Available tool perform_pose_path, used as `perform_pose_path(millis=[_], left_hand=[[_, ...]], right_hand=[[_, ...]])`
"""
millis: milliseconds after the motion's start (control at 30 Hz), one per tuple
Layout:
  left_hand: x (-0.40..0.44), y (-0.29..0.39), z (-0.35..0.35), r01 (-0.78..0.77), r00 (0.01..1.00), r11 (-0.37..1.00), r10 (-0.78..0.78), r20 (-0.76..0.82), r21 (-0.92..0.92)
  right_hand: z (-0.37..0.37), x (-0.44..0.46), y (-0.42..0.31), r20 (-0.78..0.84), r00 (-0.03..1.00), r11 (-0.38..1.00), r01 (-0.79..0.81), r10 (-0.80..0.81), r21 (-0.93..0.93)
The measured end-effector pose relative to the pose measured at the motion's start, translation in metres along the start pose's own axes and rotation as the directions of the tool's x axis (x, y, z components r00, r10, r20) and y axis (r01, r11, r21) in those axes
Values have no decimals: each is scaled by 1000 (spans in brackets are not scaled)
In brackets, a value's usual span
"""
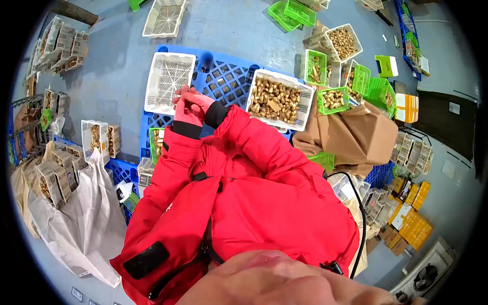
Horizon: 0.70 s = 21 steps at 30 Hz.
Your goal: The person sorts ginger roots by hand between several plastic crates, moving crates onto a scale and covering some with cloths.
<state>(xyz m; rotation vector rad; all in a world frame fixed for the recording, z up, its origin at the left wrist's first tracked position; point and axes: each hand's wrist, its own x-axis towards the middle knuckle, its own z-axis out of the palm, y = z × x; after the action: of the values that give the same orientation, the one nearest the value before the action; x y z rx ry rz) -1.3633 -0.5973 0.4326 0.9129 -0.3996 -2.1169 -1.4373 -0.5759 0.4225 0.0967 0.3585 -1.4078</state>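
My left hand (pixel 186 114) and my right hand (pixel 200 100) are together in front of my chest, both in red sleeves with black cuffs. The fingers are curled and pressed against each other, and whatever may lie between them is hidden. Just left of the hands is a white basket (pixel 170 57) with a lattice bottom and nothing visible inside. To the right, a second white basket (pixel 307 108) holds many brown and cream mushroom-like pieces (pixel 274 99). Both baskets rest on a blue plastic pallet (pixel 223 81).
Green baskets (pixel 333 100) and a brown cloth (pixel 356 129) crowd the right side. Stacked baskets and a pale cloth (pixel 84 218) stand at the left. Another white basket (pixel 165 18) is on the floor ahead. Yellow-taped boxes (pixel 414 231) are piled at lower right.
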Motion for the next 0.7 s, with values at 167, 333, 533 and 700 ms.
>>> perform_pose_path(millis=[167, 333, 533, 700], left_hand=[[56, 43, 36, 123, 984, 992, -118, 133, -35], [95, 41, 53, -102, 963, 873, -34, 268, 478], [142, 28, 127, 70, 979, 906, -142, 144, 418], [233, 3, 155, 203, 939, 909, -286, 190, 365]], right_hand=[[21, 66, -28, 35, 999, 1000, -4, 3, 28], [5, 96, -68, -30, 998, 998, 52, -51, 26], [11, 125, -139, -149, 986, 997, 73, -71, 6], [11, 135, -236, -147, 989, 997, 13, -2, 77]])
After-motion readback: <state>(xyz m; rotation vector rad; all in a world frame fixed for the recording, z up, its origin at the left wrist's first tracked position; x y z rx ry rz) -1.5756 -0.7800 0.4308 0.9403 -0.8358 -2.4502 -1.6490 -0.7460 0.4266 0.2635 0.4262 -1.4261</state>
